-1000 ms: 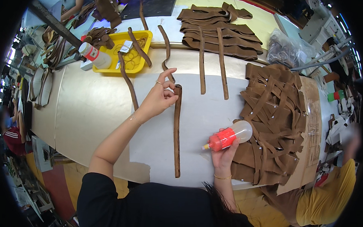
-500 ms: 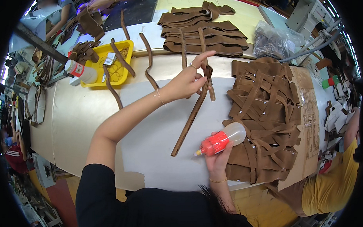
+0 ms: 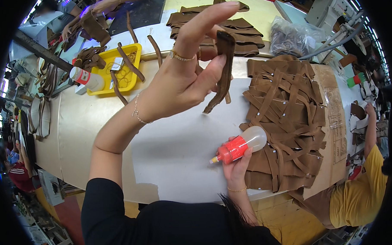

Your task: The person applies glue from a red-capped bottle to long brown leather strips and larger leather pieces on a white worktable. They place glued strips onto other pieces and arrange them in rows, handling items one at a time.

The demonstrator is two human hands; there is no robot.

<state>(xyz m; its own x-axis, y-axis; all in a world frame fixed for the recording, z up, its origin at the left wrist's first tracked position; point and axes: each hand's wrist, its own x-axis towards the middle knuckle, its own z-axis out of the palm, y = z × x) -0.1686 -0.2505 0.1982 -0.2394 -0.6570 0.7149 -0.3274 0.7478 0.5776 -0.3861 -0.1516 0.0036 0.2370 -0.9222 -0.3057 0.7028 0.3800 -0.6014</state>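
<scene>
1. Red-capped squeeze bottle (image 3: 238, 146): clear body, nozzle pointing left; right hand (image 3: 236, 167) curled tight around it, near edge of the counter (image 3: 75, 131), just over the white sheet (image 3: 178, 139).
2. Brown strap (image 3: 223, 71): pinched between thumb and fingers of the left hand (image 3: 180, 78), index finger spread upward; upper end lifted high, the rest hanging toward the sheet.
3. Heap of brown straps (image 3: 287, 117): right of the sheet, touching the bottle hand.
4. Yellow tray (image 3: 120, 72): far left, holding rings and straps; a white bottle (image 3: 86, 77) beside it.
5. Risk, judged: the thin pinch could let the strap slip; a squeezed bottle could drip onto the sheet.
6. Change: half a second ago the strap lay slanted and lower over the sheet; now it is raised toward the camera. The bottle has barely shifted.
</scene>
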